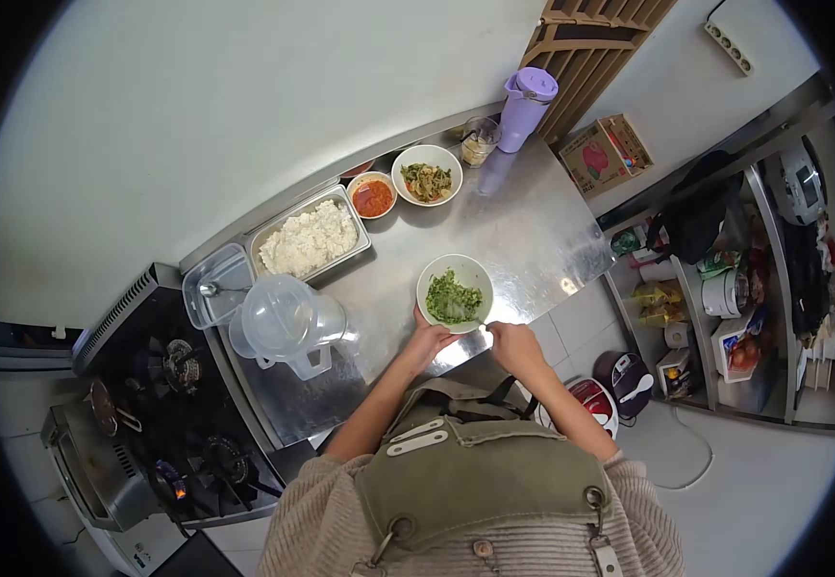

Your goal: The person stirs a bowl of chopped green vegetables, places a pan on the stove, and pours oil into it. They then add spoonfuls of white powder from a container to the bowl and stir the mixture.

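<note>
A white bowl point(427, 286) holding chopped green herbs point(454, 298) stands near the front edge of the steel table. My left hand point(427, 340) is closed on the bowl's near left rim. Beside the near right rim, my right hand point(517, 348) is closed in a pinch on the end of a thin utensil, likely a spoon, that reaches into the greens; its head is hidden. Farther back are a white bowl of cooked vegetables point(427, 183), a smaller bowl of red sauce point(372, 198) and a metal tray of white rice point(309, 238).
On the left, a lidded plastic jug point(287, 317) and a clear container point(215, 279) with a spoon stand beside the black gas stove point(172, 385). A purple tumbler point(525, 111) and a glass point(478, 144) stand at the back. Shelves point(706, 317) are on the right.
</note>
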`<action>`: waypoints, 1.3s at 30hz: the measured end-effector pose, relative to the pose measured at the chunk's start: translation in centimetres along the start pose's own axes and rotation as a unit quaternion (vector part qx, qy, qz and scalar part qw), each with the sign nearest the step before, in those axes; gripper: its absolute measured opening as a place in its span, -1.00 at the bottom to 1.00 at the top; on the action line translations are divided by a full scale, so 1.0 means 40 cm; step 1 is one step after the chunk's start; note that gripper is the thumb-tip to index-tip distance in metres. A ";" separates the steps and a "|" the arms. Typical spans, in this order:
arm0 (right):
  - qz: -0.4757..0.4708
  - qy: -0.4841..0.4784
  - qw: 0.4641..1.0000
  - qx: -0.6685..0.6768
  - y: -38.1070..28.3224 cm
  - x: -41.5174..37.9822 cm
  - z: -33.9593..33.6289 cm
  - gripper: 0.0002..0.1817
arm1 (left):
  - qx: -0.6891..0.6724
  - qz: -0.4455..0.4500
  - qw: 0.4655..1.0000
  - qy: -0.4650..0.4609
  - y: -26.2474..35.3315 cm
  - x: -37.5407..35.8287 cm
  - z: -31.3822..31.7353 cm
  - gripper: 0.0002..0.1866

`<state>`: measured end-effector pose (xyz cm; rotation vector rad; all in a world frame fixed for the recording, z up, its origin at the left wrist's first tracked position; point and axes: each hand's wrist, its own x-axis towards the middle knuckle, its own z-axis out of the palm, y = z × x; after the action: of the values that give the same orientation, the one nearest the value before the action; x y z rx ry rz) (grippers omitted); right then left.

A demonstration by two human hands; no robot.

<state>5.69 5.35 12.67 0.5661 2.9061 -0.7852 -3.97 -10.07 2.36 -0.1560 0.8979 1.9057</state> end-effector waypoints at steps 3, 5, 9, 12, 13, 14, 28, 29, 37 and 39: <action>0.008 -0.014 1.000 -0.001 0.039 0.003 0.030 -0.77 | 0.029 0.013 0.999 -0.010 0.003 -0.002 0.010 -0.10; 0.027 -0.006 0.998 -0.061 0.021 0.012 0.005 -0.75 | 0.026 0.014 1.000 -0.001 0.009 -0.006 0.020 -0.10; 0.043 0.042 0.991 -0.122 0.002 0.014 0.004 -0.71 | 0.043 0.017 0.999 0.010 0.025 -0.021 0.045 -0.11; 0.034 -0.012 0.990 -0.139 0.008 -0.002 0.034 -0.71 | 0.044 0.021 0.999 0.010 0.012 -0.010 0.026 -0.09; 0.031 -0.005 0.990 -0.139 0.002 -0.011 0.035 -0.69 | 0.039 0.017 0.999 0.012 0.012 -0.008 0.026 -0.09; 0.029 -0.004 0.990 -0.139 -0.005 -0.024 0.035 -0.69 | 0.034 0.013 0.999 0.015 0.010 -0.009 0.027 -0.09; 0.032 0.003 0.992 -0.118 -0.007 -0.050 0.050 -0.63 | 0.029 0.017 0.999 0.016 -0.003 -0.005 0.014 -0.14; 0.010 -0.012 0.992 -0.124 0.004 -0.065 0.062 -0.64 | 0.042 0.024 0.999 0.017 -0.002 -0.007 0.019 -0.14; 0.021 0.064 0.985 -0.161 0.007 0.005 -0.016 -0.63 | 0.041 0.012 0.999 0.018 0.012 -0.014 0.034 -0.08; 0.050 0.030 0.987 -0.152 0.031 0.016 -0.011 -0.63 | 0.031 0.007 0.999 0.012 0.013 -0.014 0.027 -0.08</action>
<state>5.56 6.78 12.37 0.7029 2.9399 -0.3067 -3.82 -9.91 3.66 -0.1356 0.9751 1.8891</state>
